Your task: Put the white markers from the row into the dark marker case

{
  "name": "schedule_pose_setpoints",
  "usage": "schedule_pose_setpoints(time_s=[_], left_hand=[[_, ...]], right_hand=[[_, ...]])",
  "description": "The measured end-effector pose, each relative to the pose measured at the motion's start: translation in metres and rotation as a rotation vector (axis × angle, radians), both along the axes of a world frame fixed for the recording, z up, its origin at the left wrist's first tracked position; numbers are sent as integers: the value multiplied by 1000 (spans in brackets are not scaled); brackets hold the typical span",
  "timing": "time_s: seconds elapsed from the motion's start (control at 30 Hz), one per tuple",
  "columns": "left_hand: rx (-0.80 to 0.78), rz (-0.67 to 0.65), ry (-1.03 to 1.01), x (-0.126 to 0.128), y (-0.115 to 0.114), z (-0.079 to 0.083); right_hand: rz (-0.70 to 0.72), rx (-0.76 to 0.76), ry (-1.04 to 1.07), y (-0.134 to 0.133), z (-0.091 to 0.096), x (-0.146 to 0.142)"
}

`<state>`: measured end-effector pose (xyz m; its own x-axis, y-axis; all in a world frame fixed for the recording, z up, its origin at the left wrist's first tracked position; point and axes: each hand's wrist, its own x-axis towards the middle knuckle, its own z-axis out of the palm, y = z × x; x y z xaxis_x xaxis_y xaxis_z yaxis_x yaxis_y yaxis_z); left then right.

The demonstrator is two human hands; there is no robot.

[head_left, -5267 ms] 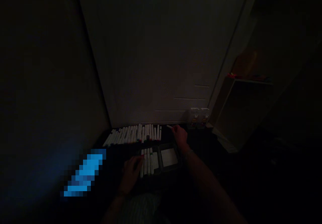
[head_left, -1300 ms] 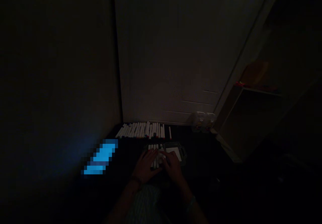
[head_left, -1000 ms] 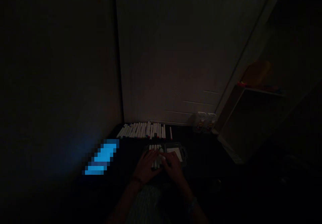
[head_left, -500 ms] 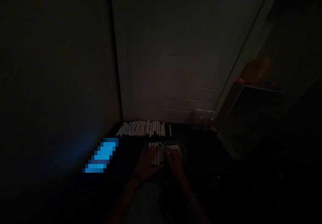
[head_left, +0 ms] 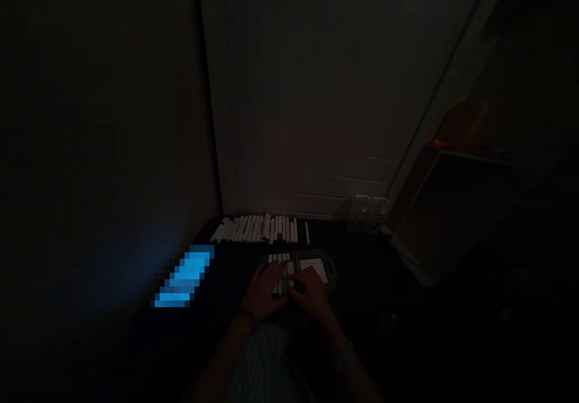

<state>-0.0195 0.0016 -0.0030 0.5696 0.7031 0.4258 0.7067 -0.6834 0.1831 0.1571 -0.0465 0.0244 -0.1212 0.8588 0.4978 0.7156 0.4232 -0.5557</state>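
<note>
White markers [head_left: 274, 259] lie side by side in the left half of an open clear plastic case [head_left: 332, 265]. My left hand [head_left: 265, 285] rests on them with its fingers stretched out. A marker with a green end [head_left: 290, 266] lies at the right of this row. My right hand [head_left: 312, 294] has its fingertips pinched together at the lower part of that marker, which they partly cover. In the case's right half is a white card [head_left: 315, 266], partly behind my right hand. Dim light hides the finer detail.
Behind the case, several white markers [head_left: 253, 229] lie in a row, with a single marker [head_left: 307, 234] apart to their right. Two clear packages [head_left: 360, 213] stand by the wall. A glowing blurred screen [head_left: 184, 276] is at left, a box-like shelf [head_left: 434, 210] at right.
The green-ended marker now lies in line with the others in the case. My right hand has shifted slightly left and down along it. My left hand stays over the row.
</note>
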Motion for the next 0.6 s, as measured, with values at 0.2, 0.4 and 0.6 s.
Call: schedule_pose_setpoints(time_s=[0.2,0.4,0.6], left_hand=[[8,10,-5,0,1,-2],[19,0,-28,0,0,-2],[24,-1,-44,1,-1,1]], right_hand=[[-12,38,-37,-2,4,-2],[-42,43,52,-2,0,-2],[-125,74,292,3,-6,4]])
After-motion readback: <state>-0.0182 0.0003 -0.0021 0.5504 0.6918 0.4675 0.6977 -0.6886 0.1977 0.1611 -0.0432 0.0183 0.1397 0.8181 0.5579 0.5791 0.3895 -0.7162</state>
